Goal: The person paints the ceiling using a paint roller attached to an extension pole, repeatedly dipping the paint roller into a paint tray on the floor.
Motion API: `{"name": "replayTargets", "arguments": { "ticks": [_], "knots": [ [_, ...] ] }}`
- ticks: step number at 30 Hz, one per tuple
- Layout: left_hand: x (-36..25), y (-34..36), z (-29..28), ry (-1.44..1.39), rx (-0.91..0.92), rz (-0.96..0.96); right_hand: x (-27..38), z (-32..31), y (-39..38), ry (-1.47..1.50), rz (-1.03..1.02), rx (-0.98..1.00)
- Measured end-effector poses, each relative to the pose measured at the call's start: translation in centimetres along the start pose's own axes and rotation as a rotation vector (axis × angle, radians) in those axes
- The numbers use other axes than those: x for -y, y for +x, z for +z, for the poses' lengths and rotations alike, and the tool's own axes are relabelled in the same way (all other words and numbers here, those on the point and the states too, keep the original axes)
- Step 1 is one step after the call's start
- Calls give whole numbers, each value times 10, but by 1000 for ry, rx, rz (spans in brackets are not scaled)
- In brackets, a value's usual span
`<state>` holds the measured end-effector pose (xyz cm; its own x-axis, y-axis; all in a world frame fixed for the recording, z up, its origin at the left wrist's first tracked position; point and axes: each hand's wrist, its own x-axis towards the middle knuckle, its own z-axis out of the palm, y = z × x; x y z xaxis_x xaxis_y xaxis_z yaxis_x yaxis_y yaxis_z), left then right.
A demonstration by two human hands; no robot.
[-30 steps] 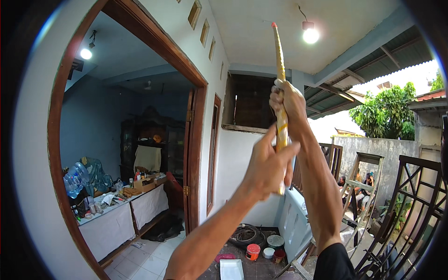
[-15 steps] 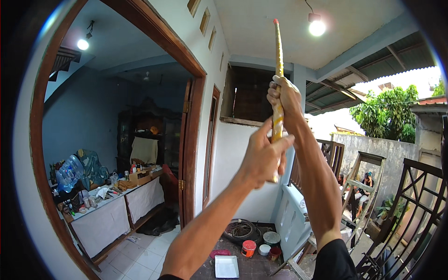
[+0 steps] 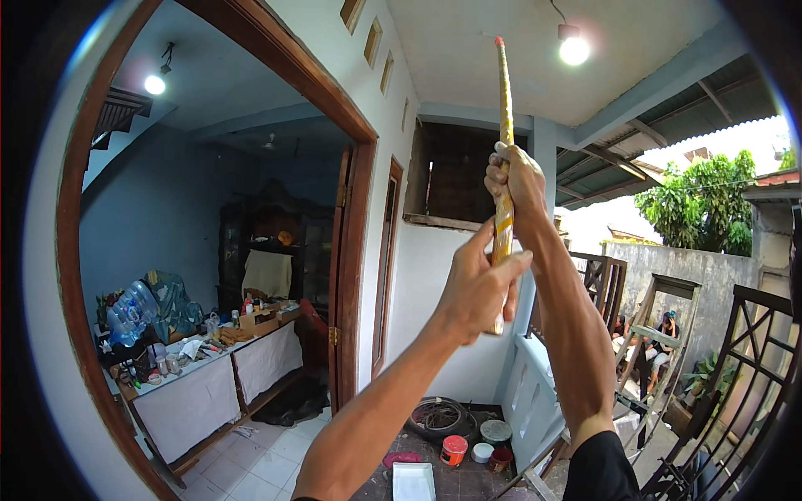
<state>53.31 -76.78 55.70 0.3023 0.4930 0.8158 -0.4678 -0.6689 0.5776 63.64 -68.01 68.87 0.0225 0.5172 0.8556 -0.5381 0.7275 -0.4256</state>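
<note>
While the whole scene sits slightly farther right and lower in view than 0.5 seconds ago, both hands keep the same hold on a yellow-and-whitish pole, and its red tip points upward as before. The right hand is the upper of the 2, its fingers curled closed around the pole. The left hand sits below it, wrapped around the lower part, with the thumb lying across and the index finger reaching up along the side.

The pole stands nearly upright through both grips: a long stretch rises above the right hand, a short stretch shows between the hands, and a stub pokes out beneath the left. Whether the tip touches the ceiling cannot be told. A lit bulb hangs to the right of the tip.

A brown door frame edges the left side, with a gap between it and the hands. Behind the pole is a dark wall opening. To the right of the right forearm stand a ladder and a dark metal gate.
</note>
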Motion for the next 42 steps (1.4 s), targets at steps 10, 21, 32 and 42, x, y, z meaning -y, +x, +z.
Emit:
{"name": "replayTargets", "arguments": {
  "ticks": [10, 21, 32, 42],
  "knots": [
    [-95, -149, 84, -130, 59, -27, 114, 90, -163, -138, -18, 45],
    [-198, -276, 161, -180, 118, -109, 215, 168, -292, -74, -110, 121],
    [-193, -291, 146, -135, 57, -172, 198, 183, -310, -229, -84, -3],
    [-128, -152, 102, -40, 80, 11, 144, 107, -166, -89, -43, 0]
  ]
}}
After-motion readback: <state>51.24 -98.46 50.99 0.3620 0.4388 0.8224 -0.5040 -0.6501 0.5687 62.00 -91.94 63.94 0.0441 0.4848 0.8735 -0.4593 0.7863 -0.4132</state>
